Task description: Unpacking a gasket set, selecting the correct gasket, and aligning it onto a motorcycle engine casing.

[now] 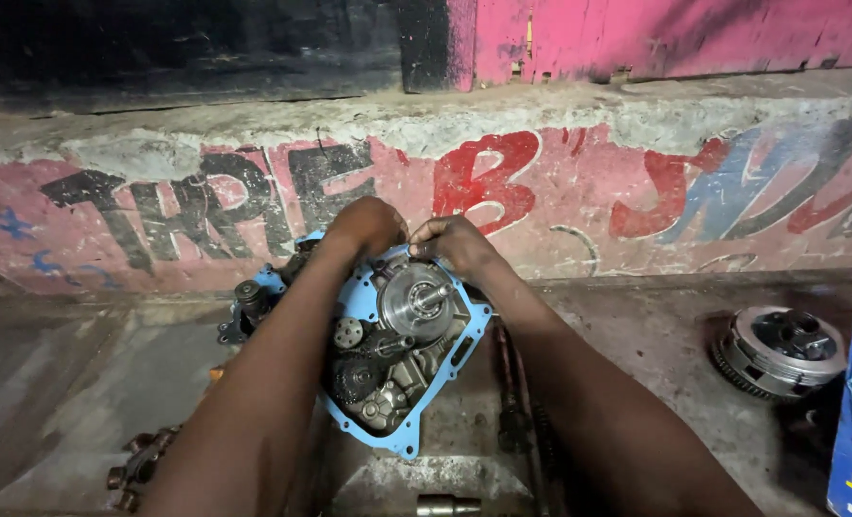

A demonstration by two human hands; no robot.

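A rough repair workshop: an opened engine [397, 349] on a grimy worktop [636, 335], a loose clutch [780, 349] nearby, a painted, flaking wall [560, 172] behind.

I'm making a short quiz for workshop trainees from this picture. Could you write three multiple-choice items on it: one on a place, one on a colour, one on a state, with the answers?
1. Where does the round clutch assembly lie?
A. On the bench, right of the engine case
B. On top of the engine case
C. In the left hand

2. What colour is the gasket around the rim of the engine case?
A. Red
B. Light blue
C. Yellow

3. How does the engine case stand?
A. Closed under a cover
B. Open, gears showing
C. Wrapped in cloth

Answers:
1 A: it sits apart on the bench, far right of both hands.
2 B: a light blue band follows the case edge.
3 B: gears and a shaft show inside, while the left hand and right hand rest on its upper edge.
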